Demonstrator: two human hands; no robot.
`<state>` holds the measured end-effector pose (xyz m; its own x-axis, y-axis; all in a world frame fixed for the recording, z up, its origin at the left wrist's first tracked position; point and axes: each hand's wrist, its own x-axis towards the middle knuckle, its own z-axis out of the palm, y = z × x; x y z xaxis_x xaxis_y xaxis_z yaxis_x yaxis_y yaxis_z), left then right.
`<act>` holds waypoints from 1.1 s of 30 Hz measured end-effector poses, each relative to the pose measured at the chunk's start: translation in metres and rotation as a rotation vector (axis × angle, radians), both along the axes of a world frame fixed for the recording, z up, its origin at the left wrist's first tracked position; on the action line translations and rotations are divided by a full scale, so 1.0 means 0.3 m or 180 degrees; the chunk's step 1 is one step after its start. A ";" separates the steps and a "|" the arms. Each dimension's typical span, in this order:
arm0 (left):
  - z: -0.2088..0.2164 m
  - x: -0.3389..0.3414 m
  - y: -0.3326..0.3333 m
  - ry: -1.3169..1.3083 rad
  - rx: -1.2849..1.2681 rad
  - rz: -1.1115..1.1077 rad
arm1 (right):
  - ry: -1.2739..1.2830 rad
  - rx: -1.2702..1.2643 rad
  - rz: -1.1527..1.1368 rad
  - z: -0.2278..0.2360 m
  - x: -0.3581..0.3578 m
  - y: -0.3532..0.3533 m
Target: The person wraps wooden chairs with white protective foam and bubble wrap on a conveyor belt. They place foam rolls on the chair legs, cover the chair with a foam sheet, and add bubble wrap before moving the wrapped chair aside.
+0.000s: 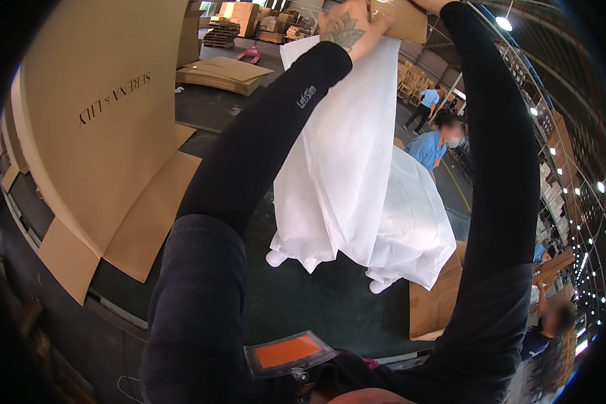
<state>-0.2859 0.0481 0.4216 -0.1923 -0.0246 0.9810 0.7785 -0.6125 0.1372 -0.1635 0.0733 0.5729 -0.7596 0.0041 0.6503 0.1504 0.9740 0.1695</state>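
A loose white cover hangs over a tall piece of furniture, whose shape under it I cannot make out. Its wrapped white feet stick out below, on a dark green surface. My left hand is raised at the top of the cover, its thumb against the edge of a brown cardboard piece; its fingertips are partly hidden. Across from it, my right hand is by the cardboard's other side, mostly cut off by the upper edge, its fingers out of sight.
A large open carton with spread flaps stands left. Flat cardboard sheets are stacked behind it, near a red pallet jack. Another cardboard piece lies right of the cover. Co-workers in blue shirts are at the right.
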 end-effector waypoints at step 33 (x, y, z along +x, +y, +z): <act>0.195 0.076 0.018 0.0283 -0.0386 0.2843 | 0.1225 -0.3407 0.0315 -1.398 0.963 -0.336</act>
<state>-0.2630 0.0535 0.4802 -0.0745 -0.0237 0.9969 0.9678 0.2395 0.0780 0.1254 -0.0276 0.1536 -0.5385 0.6478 0.5388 -0.0728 0.6013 -0.7957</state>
